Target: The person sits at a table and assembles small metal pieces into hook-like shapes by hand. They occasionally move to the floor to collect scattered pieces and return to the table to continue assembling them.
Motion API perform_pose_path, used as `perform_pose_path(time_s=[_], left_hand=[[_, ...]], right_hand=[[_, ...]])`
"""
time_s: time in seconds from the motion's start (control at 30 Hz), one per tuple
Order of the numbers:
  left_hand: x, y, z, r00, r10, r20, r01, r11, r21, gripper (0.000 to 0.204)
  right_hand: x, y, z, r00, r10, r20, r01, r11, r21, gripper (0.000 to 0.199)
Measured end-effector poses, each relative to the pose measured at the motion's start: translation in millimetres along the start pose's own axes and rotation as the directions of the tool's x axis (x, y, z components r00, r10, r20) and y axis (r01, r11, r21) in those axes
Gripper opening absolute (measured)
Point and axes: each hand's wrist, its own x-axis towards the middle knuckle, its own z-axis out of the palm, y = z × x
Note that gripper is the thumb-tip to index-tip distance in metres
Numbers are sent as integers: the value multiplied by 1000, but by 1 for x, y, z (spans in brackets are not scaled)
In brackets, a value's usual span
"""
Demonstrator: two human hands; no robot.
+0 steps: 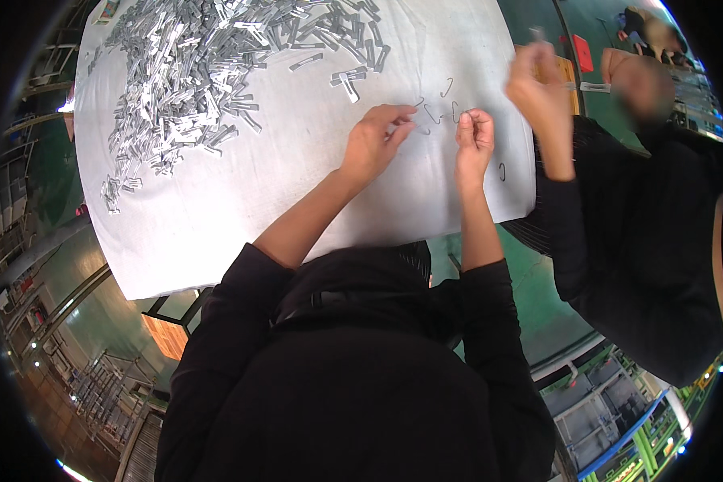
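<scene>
Over the white-covered table [297, 177], my left hand [373, 143] reaches toward several thin, dark bent wire pieces, its thumb and forefinger apart. A C-shaped wire piece [428, 115] lies right beside those fingertips. To its right, my right hand [475, 138] is pinched closed, with a small bent wire [455, 111] at its fingertips. One loose wire hook [447, 87] rests farther off, and another wire loop [502, 172] lies near the table's right edge. Farther left spreads a big heap of grey and white plastic clips [193, 72].
A few clips [348, 80] sit apart from the heap, toward my hands. Close on my right, a co-worker in black [643, 241] raises a blurred hand [541, 96] over the table edge. A wooden stool [166, 333] stands below the table's left front.
</scene>
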Motion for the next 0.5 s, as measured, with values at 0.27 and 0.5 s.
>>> perform_pose_path(time_s=[0.27,0.5], left_hand=[[11,28,8,995,-69,77,71,997,-20,15],[3,46,-30,995,67,74,-73,994,86,15]], right_hand=[[-20,-50,17,979,184,90,-191,979,74,12],[-7,-96,16,885,287,365,-124,904,-410,22]])
